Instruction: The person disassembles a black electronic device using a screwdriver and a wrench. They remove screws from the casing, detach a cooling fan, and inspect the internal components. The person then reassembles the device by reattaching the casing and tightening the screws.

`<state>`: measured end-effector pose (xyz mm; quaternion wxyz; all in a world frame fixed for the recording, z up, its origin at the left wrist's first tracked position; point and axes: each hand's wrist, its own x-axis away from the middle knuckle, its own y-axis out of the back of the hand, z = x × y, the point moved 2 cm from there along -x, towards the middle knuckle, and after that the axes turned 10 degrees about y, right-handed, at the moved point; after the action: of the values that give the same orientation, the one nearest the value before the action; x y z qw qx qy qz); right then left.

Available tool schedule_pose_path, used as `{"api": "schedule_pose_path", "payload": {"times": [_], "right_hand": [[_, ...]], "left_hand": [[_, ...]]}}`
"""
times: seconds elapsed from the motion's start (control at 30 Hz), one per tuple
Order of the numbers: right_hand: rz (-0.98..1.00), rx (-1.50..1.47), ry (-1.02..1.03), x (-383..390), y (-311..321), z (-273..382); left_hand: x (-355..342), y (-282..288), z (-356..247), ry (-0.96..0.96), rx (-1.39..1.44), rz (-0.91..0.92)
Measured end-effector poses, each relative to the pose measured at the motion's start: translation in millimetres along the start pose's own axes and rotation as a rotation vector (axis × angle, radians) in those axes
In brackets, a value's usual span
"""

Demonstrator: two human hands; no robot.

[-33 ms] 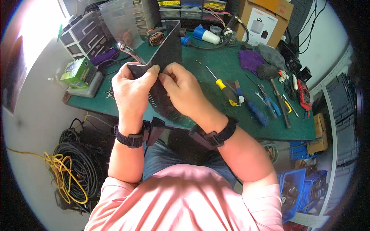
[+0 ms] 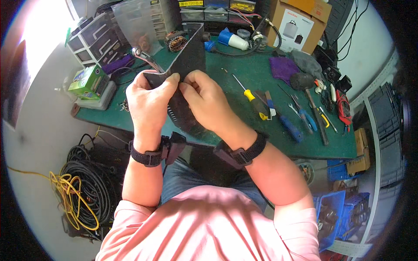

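Note:
My left hand (image 2: 148, 102) grips a bent black sheet panel (image 2: 188, 58) with pale cut edges, thumb pressed on its near face. My right hand (image 2: 204, 98) is closed on the same panel just to the right, fingers curled and thumb against it. The panel stands tilted over the bench, with a row of small slots low down. A shiny ratchet wrench (image 2: 143, 56) shows behind the panel above my left hand; its lower end is hidden, so I cannot tell whether my fingers touch it.
The green bench (image 2: 244, 130) holds a yellow-handled screwdriver (image 2: 248, 94), several pliers and files at right, purple cloth (image 2: 283, 69), a cardboard box (image 2: 318, 30), a plug (image 2: 233, 40), drawer units (image 2: 82, 41) and a green box (image 2: 87, 82). Coiled cables (image 2: 87, 191) lie lower left, blue crates (image 2: 331, 217) lower right.

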<state>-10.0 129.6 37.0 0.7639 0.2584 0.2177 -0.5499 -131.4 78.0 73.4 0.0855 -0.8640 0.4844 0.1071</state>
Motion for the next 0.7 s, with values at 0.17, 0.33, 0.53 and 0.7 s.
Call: {"api": "schedule_pose_path", "payload": {"times": [0.17,0.33,0.53,0.7], "right_hand": [[-0.006,0.171,0.066,-6,-6,7],[-0.001,0.166,0.089,-12,-6,1],[0.230,0.272,0.106,-73,-25,1],[0.529,0.604,0.304,-152,-96,2]], "left_hand": [[-7,6,6,0.037,0.049,-0.014],[-20,28,8,0.048,0.071,-0.056],[-67,71,52,0.139,0.364,-0.043],[-96,104,99,0.281,0.705,0.063]]}}
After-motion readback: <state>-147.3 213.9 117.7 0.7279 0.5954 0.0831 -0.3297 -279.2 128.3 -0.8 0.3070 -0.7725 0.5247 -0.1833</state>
